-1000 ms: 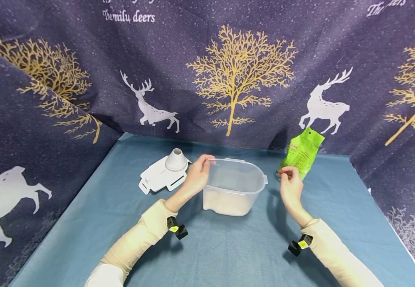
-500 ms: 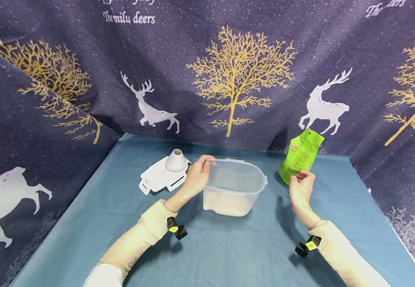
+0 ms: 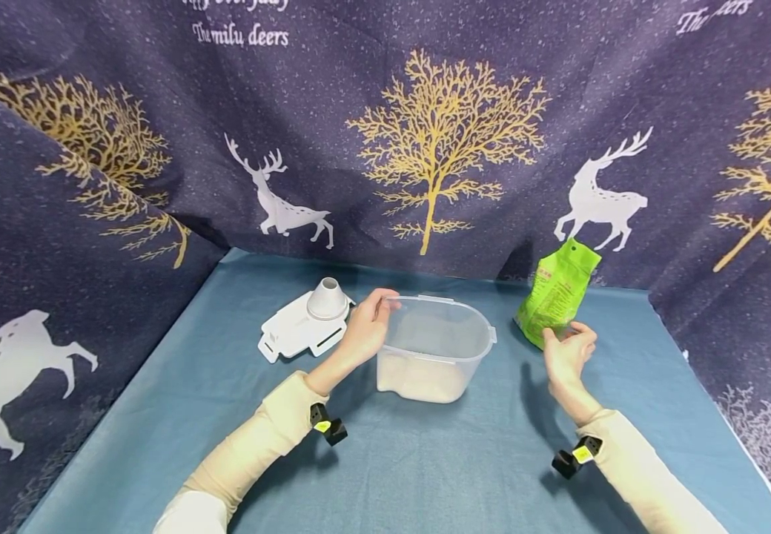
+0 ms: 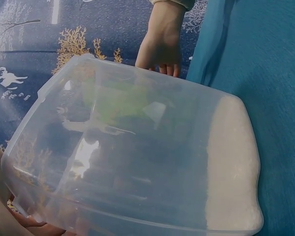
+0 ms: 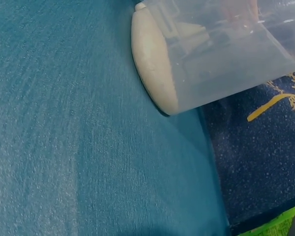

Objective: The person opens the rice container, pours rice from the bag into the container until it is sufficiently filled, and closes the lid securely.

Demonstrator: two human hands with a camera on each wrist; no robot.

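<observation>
Nearest the viewer, two forearms in cream sleeves are seen over the blue-covered table (image 3: 425, 475), each with a small black camera clipped at the wrist; the elbows are cut off by the lower frame edge.

The left hand (image 3: 365, 326) is curled over the left rim of the clear plastic container (image 3: 435, 348), which stands near the middle of the table. How far the fingers reach inside cannot be made out from the head view; in the left wrist view only a sliver of that hand is caught at the lower left corner. A layer of white grains is seen at the container's bottom (image 4: 233, 162), though what they are cannot be told.

The right hand (image 3: 567, 352) is raised just right of the container, palm up and fingers loosely bent, with the fingertips at the lower edge of the green pouch (image 3: 559, 293). Whether the pouch is pinched or merely touched is not shown; in the right wrist view only a scrap of green is seen at the bottom right corner. The pouch stands upright towards the back right corner of the table, and its print is too small to read.

Left of the container, towards the back edge, a white lid (image 3: 295, 330) is laid flat with a white funnel (image 3: 328, 297) standing on it.

Behind, the table is enclosed by a dark curtain (image 3: 439, 133) printed with deer and gold trees.
</observation>
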